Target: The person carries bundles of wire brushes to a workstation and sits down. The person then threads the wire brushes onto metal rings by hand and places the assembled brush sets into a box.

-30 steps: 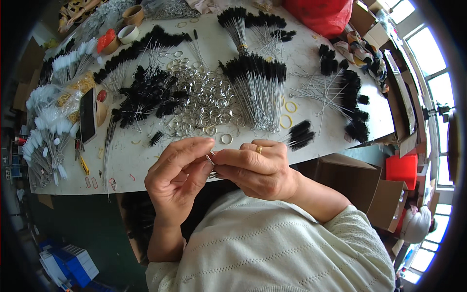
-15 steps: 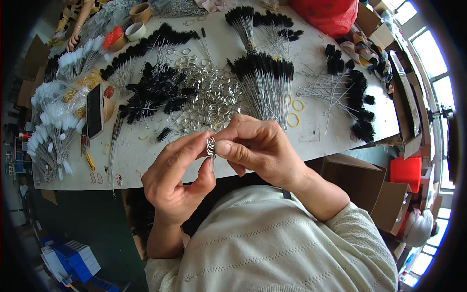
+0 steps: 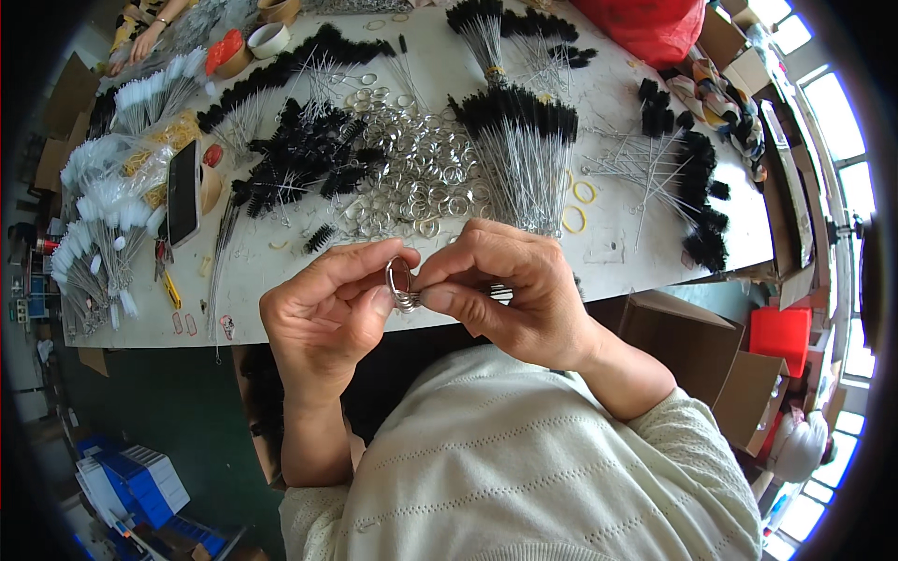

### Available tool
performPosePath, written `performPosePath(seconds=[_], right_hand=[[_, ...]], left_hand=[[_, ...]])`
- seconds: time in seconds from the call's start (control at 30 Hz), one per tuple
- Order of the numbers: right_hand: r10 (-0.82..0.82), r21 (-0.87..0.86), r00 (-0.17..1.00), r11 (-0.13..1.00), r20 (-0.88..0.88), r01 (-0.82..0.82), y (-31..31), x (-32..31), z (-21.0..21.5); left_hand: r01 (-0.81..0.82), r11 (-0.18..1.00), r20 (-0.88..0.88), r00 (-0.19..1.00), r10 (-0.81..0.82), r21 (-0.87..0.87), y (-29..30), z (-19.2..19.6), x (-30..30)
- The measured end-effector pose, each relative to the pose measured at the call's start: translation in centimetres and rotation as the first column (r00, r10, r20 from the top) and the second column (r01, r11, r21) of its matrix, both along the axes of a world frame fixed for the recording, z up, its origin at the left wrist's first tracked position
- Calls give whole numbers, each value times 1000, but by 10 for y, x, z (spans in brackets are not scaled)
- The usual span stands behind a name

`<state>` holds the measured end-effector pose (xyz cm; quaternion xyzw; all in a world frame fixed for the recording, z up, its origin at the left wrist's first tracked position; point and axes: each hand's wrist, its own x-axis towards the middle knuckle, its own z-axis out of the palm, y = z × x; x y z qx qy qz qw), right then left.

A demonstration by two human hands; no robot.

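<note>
Just off the table's near edge, a small bunch of silvery metal rings (image 3: 401, 284) is held between both hands. My left hand (image 3: 323, 304) has one upright ring between thumb and forefinger. My right hand (image 3: 528, 294) pinches the other side of the bunch. Thin metal wires (image 3: 500, 293) show behind its fingers; most of what they belong to is hidden. Beyond my hands lies a heap of loose metal rings (image 3: 426, 164). A pile of short black bristle brushes (image 3: 304, 154) is left of it, and a bundle of long-wired black brushes (image 3: 524, 154) stands right.
More black brushes (image 3: 697, 196) lie at the right, near yellow rubber bands (image 3: 573, 220). A phone (image 3: 183, 194), a yellow-handled cutter (image 3: 171, 290) and white brushes (image 3: 108, 238) are at the left. A red bag (image 3: 645, 28) is at the back; cardboard boxes (image 3: 678, 346) stand below right.
The rings were stacked edge-on between my fingertips; now one is turned up and shows its opening. My left thumb has closed in on it, and wires now show behind my right fingers.
</note>
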<state>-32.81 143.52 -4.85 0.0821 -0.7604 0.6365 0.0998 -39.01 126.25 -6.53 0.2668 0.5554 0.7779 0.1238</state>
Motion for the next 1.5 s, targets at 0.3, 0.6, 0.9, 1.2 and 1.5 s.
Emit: performPosePath(seconds=[0.3, 0.6, 0.9, 1.2, 1.5], right_hand=[[89, -251, 974, 967, 207, -35, 5, 3, -7], [-265, 367, 934, 866, -241, 341, 96, 23, -56], [-514, 798, 751, 193, -414, 571, 266, 66, -68], [-324, 948, 906, 70, -271, 309, 324, 14, -87], [-111, 959, 974, 187, -197, 215, 336, 17, -42]], left_hand=[[16, 1000, 67, 998, -15, -26, 3, -2, 2], [-310, 914, -160, 948, 276, -263, -33, -15, 15], [-347, 901, 0, 933, 360, -262, -34, -1, 8], [-404, 874, 64, 898, 435, -270, -34, -10, 10], [-399, 888, 246, 859, 449, -229, -53, -21, -2]])
